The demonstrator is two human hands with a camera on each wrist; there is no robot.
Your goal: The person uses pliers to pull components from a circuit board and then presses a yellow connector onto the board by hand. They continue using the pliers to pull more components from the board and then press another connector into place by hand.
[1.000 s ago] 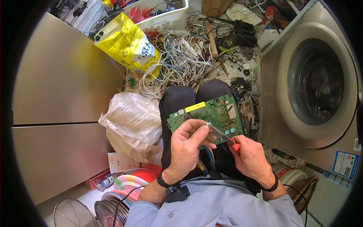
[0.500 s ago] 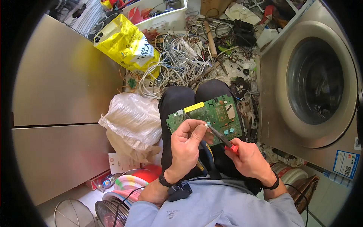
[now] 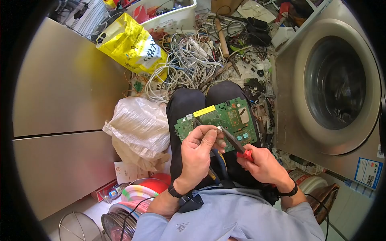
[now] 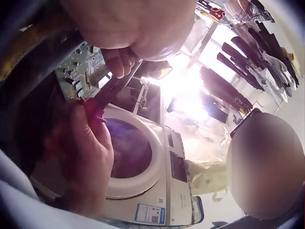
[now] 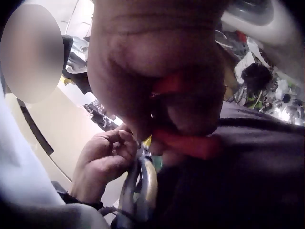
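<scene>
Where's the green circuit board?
In the head view, the circuit board lies over the dark trousers, partly hidden by the left hand, left of the washing machine.

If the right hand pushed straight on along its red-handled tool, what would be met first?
Probably the small pale piece pinched by the left hand; the red-handled tool in the right hand points at it, tip touching or nearly so, though depth is unclear.

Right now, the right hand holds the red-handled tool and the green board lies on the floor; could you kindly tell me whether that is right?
Not quite: the place of the green board is wrong. The head view shows it across the person's lap. The right hand does hold the red-handled tool.
</scene>
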